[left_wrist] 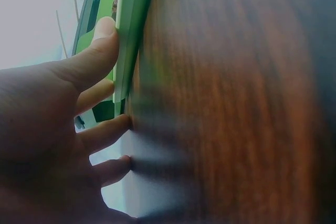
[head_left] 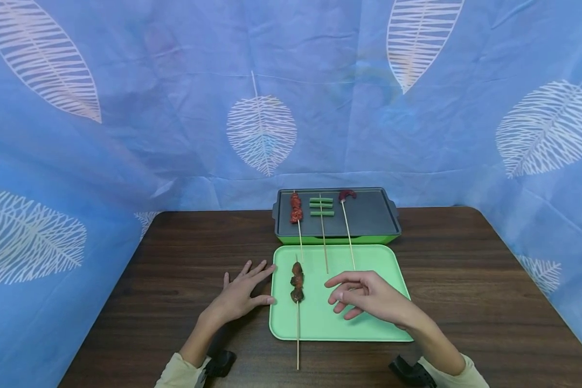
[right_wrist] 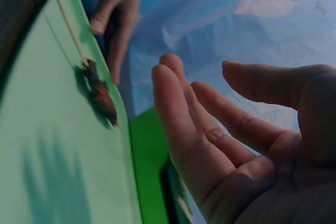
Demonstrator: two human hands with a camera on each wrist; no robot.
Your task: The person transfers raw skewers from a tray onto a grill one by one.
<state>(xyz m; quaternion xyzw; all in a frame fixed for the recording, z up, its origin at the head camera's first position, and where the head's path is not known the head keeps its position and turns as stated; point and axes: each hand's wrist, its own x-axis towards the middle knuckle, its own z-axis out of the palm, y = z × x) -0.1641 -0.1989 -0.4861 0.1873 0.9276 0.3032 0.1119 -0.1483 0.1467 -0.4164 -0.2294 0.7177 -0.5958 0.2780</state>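
A light green tray (head_left: pixel 339 328) lies on the table, bearing a skewer of browned meat chunks (head_left: pixel 297 283) near its left side, its stick reaching past the front rim. My left hand (head_left: pixel 240 295) is at the tray's left edge with fingers spread, thumb and fingertips at the rim in the left wrist view. Above the tray's middle hovers my right hand (head_left: pixel 368 296), fingers loosely bent and holding nothing; its shadow falls on the tray in the right wrist view. Behind, a red meat skewer (head_left: pixel 296 209), a green vegetable skewer (head_left: pixel 321 207) and a skewer with a dark red curled piece (head_left: pixel 347 195) rest on a grill.
The dark grill plate (head_left: pixel 373 215) on its green base stands directly behind the tray. Sticks from its three skewers overhang the tray's back part. Dark wooden tabletop (head_left: pixel 465 280) stretches to both sides. A blue cloth with white leaf patterns (head_left: pixel 320 124) hangs around the table.
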